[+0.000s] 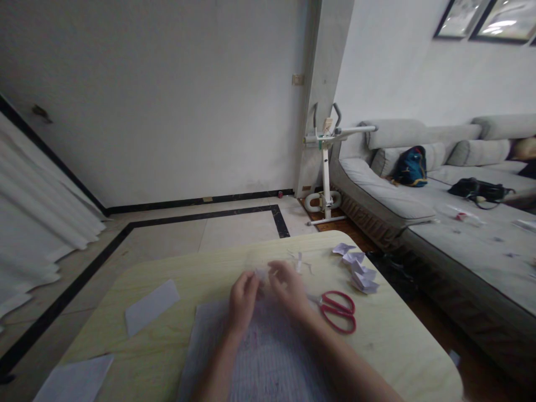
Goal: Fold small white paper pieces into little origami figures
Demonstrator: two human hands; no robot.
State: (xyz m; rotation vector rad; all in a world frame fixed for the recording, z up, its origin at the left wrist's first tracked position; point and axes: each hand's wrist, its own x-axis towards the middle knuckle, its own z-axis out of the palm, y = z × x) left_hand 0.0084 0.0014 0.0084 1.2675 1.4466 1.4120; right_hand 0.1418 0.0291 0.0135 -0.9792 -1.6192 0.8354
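My left hand is closed, its thumb and fingertips pinching a small piece of white paper that is blurred. Close on its right is my right hand, fingers curled toward the paper and smeared by motion; whether it grips the paper I cannot tell. Both hands are over the far edge of a greyish lined sheet on the wooden table. Scissors with red handles lie right of my right hand, their blades partly hidden. Thin paper scraps lie just beyond it.
Several folded paper pieces sit near the table's right edge. On the left lie a white paper piece and another white sheet. Beyond the table stand an exercise machine and a grey sofa with bags.
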